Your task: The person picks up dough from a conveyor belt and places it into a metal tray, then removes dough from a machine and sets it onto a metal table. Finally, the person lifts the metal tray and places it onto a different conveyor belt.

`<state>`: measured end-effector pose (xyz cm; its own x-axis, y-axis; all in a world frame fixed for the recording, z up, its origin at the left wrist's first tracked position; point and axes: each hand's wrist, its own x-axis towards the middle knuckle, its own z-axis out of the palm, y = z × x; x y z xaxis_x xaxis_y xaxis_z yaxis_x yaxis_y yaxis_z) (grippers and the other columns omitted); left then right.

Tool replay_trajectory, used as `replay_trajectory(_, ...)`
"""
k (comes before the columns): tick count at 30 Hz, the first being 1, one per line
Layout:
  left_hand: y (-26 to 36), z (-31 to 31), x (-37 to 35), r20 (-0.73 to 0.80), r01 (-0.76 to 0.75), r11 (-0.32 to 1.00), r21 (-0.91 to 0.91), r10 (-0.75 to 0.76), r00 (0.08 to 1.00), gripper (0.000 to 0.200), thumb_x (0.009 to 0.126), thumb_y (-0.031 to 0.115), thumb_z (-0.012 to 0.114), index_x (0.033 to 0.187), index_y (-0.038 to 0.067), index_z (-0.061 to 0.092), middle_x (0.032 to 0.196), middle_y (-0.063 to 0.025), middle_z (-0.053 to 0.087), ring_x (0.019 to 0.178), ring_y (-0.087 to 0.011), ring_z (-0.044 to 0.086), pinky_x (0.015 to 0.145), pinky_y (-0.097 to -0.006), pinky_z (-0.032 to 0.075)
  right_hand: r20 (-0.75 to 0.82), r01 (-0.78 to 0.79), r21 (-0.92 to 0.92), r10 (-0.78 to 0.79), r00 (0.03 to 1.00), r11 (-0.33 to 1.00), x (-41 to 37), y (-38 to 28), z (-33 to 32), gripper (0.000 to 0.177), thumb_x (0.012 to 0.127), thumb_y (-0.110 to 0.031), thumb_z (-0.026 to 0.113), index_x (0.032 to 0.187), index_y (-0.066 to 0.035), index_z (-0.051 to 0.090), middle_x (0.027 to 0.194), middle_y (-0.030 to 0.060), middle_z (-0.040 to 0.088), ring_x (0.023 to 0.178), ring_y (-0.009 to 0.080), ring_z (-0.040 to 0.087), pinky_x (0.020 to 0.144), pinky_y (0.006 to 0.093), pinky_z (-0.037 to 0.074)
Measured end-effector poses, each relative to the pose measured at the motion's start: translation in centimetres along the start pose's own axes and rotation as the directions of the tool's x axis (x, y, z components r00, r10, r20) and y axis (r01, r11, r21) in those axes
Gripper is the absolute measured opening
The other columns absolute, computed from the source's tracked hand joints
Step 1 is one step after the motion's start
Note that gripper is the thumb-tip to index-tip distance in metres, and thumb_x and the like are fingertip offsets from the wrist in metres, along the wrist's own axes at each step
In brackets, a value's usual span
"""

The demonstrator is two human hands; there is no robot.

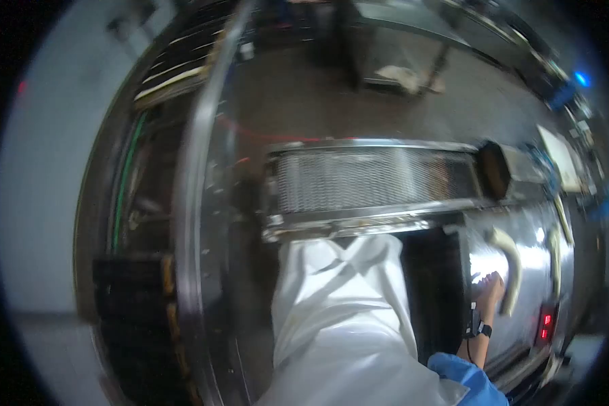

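1. While the belt (pixel 372 179) runs crosswise at mid-view, a steel table (pixel 534 233) stands against its right end, its shiny top catching bright glare.
2. Three pale strips lie on this table, right of the belt and nearer the wearer: one curved strip (pixel 513 271) and two narrower strips (pixel 555 262) (pixel 564 220) farther right.
3. One right hand (pixel 491 291) is over the table, below and right of the belt, just beside the inner side of the curved strip. Its fingers look drawn close together, but blur hides whether they pinch or touch the strip.
4. One dark wristband (pixel 484 329) is on that wrist, above one blue sleeve (pixel 463 376).
5. One white apron (pixel 342 304) covers the wearer's front, directly on the near side of the belt.
6. One display (pixel 546 326) with red digits sits at the table's near right part, beyond the belt's right end.
7. Grey floor (pixel 284 95) spreads past the belt's far side, where one metal stand (pixel 406 20) has a pale bundle (pixel 399 76) low down.
8. Left of the belt, one long steel rail (pixel 196 149) runs lengthwise; past it is a pale wall (pixel 54 169).
9. One blue light (pixel 581 79) glows far to the belt's upper right.
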<state>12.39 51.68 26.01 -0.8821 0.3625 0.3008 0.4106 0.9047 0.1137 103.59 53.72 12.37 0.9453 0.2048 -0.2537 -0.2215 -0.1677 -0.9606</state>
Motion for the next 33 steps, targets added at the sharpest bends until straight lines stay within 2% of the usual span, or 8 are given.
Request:
replay_trajectory(4,-3.6,1.5,2.2,0.168,0.188,0.973,-0.134,-0.165,0.972,0.024,0.084,0.016,0.061,0.091,-0.007,0.063,0.09,-0.0229,0.065,0.079,-0.0382,0.059,0.078,-0.0421,0.045,0.487,0.294,-0.081,-0.22,0.846,0.952,-6.9,-4.1,22.8,0.013,0.088,-0.013,0.062,0.098,-0.005,0.061,0.079,0.0012,0.057,0.068,0.0097,0.055,0.059,0.0225,0.045)
replay_trajectory(7,-6.8,4.4,3.3,0.263,0.064,0.906,-0.419,0.053,0.963,0.026,0.085,0.012,0.059,0.103,-0.007,0.062,0.101,-0.0232,0.067,0.087,-0.0338,0.061,0.085,-0.038,0.045,0.924,0.519,0.056,-0.241,0.296,0.853,-20.1,-7.8,39.0,0.008,0.088,-0.007,0.06,0.095,-0.002,0.06,0.079,0.0015,0.058,0.07,0.0081,0.053,0.061,0.0239,0.045)
replay_trajectory(12,-4.5,3.7,0.8,0.104,-0.016,0.866,-0.499,0.079,0.991,0.03,0.087,0.007,0.056,0.112,-0.01,0.057,0.109,-0.0203,0.065,0.095,-0.0292,0.06,0.089,-0.0368,0.043,0.891,0.762,0.453,-0.253,-0.377,0.463,-45.1,-11.5,52.2,0.026,0.084,-0.027,0.064,0.09,-0.002,0.062,0.083,0.0187,0.066,0.078,0.033,0.066,0.071,0.0409,0.051)
replay_trajectory(17,-2.5,1.2,0.3,0.091,0.048,0.812,-0.582,0.006,0.996,0.017,0.088,0.003,0.055,0.1,-0.008,0.055,0.098,-0.0163,0.062,0.093,-0.025,0.057,0.09,-0.0329,0.042,0.908,0.913,0.406,0.101,-0.407,0.035,-59.2,-9.6,56.1,0.046,0.085,-0.048,0.064,0.096,-0.004,0.067,0.095,0.019,0.068,0.097,0.0346,0.065,0.084,0.0434,0.052)
replay_trajectory(19,-8.8,3.7,1.6,0.229,0.078,0.896,-0.437,0.028,0.973,0.047,0.086,0.001,0.054,0.13,-0.01,0.047,0.129,-0.0255,0.054,0.117,-0.0383,0.052,0.101,-0.0411,0.038,0.877,0.911,0.409,0.255,-0.406,0.045,-61.4,-8.0,56.1,0.039,0.084,-0.041,0.065,0.1,-0.006,0.068,0.099,0.0166,0.069,0.1,0.0333,0.064,0.085,0.0419,0.052)
replay_trajectory(24,-10.1,1.7,0.1,0.163,0.001,0.892,-0.451,0.081,0.983,0.048,0.095,0.035,0.053,0.12,-0.007,0.057,0.113,-0.029,0.062,0.095,-0.0374,0.06,0.084,-0.043,0.047,0.817,0.813,0.536,0.104,-0.567,0.225,-63.0,-5.0,54.0,0.027,0.076,-0.009,0.06,0.102,-0.01,0.069,0.104,0.0162,0.068,0.103,0.0329,0.064,0.085,0.0426,0.053)
replay_trajectory(30,-19.9,7.9,2.3,0.257,0.095,0.771,-0.63,0.092,0.962,0.044,0.096,0.023,0.049,0.13,-0.005,0.049,0.115,-0.0185,0.061,0.093,-0.0326,0.054,0.08,-0.0383,0.044,0.788,0.755,0.61,-0.091,-0.608,0.24,-63.8,-10.2,52.1,0.022,0.072,-0.01,0.063,0.092,-0.007,0.068,0.093,0.0172,0.068,0.094,0.0355,0.065,0.079,0.0443,0.053)
replay_trajectory(33,-8.9,-0.2,0.9,0.407,0.402,0.614,-0.679,-0.141,0.902,0.04,0.094,0.017,0.051,0.128,-0.005,0.049,0.111,-0.0169,0.061,0.09,-0.0313,0.052,0.082,-0.0356,0.041,0.814,0.791,0.581,-0.128,-0.567,0.191,-60.6,-16.2,51.8,0.02,0.068,-0.01,0.06,0.087,-0.007,0.066,0.087,0.0179,0.067,0.091,0.0379,0.064,0.078,0.047,0.051)
